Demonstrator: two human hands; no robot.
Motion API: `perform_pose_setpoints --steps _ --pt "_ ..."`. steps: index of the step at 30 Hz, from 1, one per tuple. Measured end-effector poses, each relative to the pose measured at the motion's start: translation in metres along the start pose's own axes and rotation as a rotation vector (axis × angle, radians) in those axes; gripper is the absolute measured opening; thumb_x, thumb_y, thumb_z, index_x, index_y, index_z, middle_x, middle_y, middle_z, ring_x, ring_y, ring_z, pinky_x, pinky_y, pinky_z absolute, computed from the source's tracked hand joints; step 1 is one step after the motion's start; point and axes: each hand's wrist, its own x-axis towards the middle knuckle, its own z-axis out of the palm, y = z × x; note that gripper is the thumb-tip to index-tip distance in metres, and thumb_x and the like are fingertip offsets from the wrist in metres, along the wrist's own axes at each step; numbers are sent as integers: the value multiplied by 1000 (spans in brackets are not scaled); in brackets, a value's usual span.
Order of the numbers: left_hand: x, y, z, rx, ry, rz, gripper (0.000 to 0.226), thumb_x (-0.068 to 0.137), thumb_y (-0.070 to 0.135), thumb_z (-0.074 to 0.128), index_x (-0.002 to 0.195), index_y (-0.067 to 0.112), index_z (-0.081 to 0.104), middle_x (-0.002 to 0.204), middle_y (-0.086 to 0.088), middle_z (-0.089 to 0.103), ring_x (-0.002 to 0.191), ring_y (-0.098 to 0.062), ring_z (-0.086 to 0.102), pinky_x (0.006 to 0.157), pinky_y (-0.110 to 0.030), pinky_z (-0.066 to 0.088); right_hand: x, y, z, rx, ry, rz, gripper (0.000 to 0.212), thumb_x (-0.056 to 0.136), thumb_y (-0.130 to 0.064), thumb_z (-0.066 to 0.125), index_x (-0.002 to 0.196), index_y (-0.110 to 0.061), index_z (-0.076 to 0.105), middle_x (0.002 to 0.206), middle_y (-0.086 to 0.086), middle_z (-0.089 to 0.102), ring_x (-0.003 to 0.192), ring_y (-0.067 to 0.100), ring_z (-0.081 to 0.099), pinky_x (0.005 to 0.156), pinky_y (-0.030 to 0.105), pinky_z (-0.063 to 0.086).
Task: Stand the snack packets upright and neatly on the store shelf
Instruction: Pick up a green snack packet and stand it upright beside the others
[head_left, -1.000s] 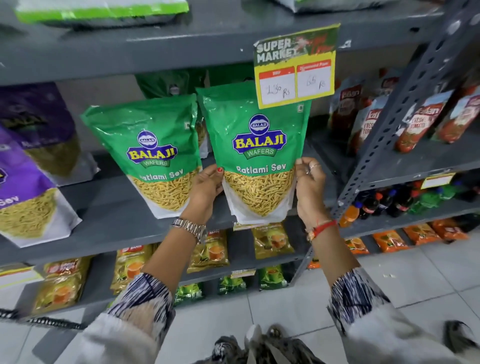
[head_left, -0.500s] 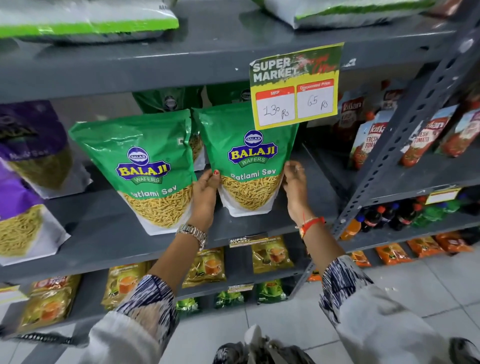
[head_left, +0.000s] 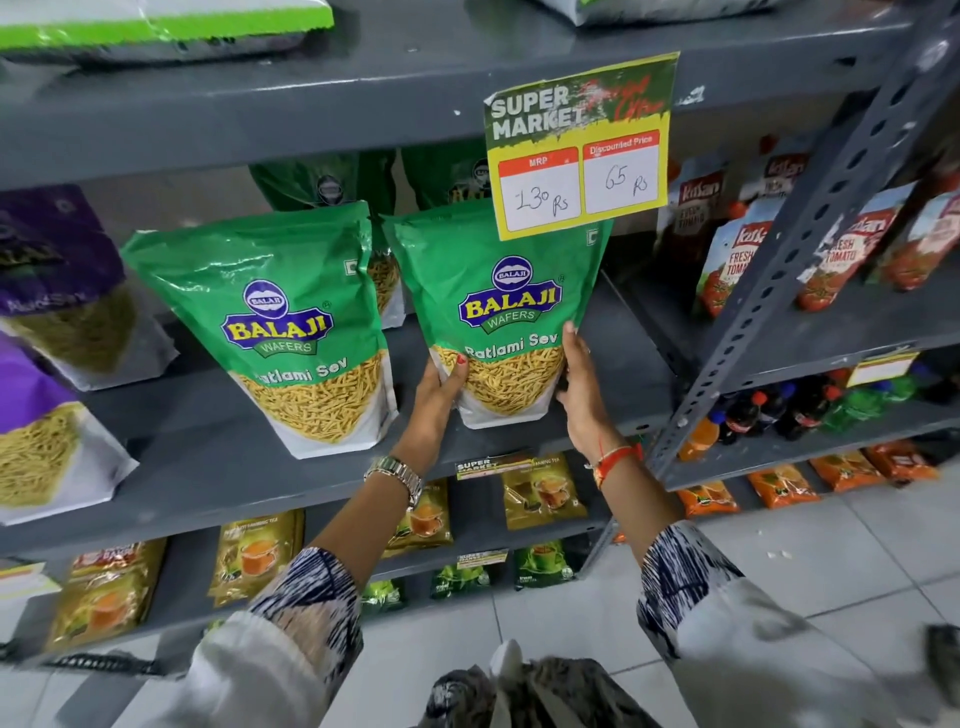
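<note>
Tight spot up there tbh. The price card hangs off the upper shelf right over the top of the right green packet, and the left green packet sits just beside it. Open shelf board to the right, up to the slotted upright. More packets crowd behind.

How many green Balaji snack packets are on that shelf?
4 visible: one held between both hands, one standing to its left, and two partly hidden behind them. More may sit out of sight further back.
</note>
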Motion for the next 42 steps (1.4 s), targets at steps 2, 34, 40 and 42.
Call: perform_pose_setpoints --steps 2,34,40,42 --pt "-1 -1 1 0 4 -1 46 91 23 46 135 15 37 124 2 56 99 4 59 83 -12 51 -2 1 -1 1 0 -10 37 95 -47 33 126 -29 42 109 -16 58 101 -1 54 83 25 44" --pt "-31 31 -171 -84 378 87 38 95 42 26 120 20 45 105 10 61 89 4 64 72 -12 53 -41 55 185 -96 -147 10 90 75 -56 60 146 -18 21 156 7 28 142 20 29 119 42 24" --pt "-32 24 -180 -45 219 117 43 95 27 35 136 14 30 129 -3 50 100 0 57 76 -11 51 -52 60 193 -86 -35 -11 81 85 -49 53 147 -16 13 156 -1 21 141 10 22 117 33 19" --pt "-33 23 -183 -8 174 102 44 95 28 36 137 16 29 136 -6 47 105 -4 55 81 -14 51 -56 59 195 -55 -2 -37 68 91 -37 51 145 -15 17 140 -7 31 128 4 28 107 24 23"
